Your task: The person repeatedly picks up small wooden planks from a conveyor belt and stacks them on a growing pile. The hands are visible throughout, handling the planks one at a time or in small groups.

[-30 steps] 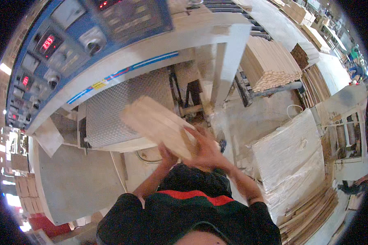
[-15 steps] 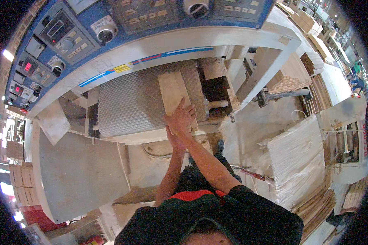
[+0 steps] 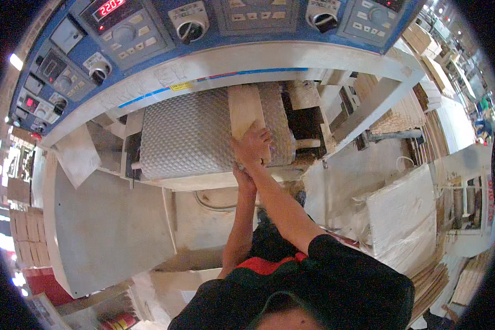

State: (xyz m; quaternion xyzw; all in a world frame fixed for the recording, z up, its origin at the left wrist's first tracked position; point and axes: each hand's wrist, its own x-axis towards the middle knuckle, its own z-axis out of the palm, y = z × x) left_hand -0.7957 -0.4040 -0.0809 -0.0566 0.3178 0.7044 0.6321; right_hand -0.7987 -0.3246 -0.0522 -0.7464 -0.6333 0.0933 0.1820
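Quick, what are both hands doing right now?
Right hand: open, laid on top of the wood.
Left hand: by its near end, partly hidden; grip can't be told.

Over there, someone's right hand (image 3: 253, 144) lies on pale wood (image 3: 245, 107) atop a bumpy grey belt (image 3: 187, 132), left hand (image 3: 244, 178) near its close end, blue control panel (image 3: 210, 39) beyond.

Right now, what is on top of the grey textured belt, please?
Pale wood lies on the belt, with the right hand over its near part. The wood covers the belt beneath it; the machine frame hides anything farther back.
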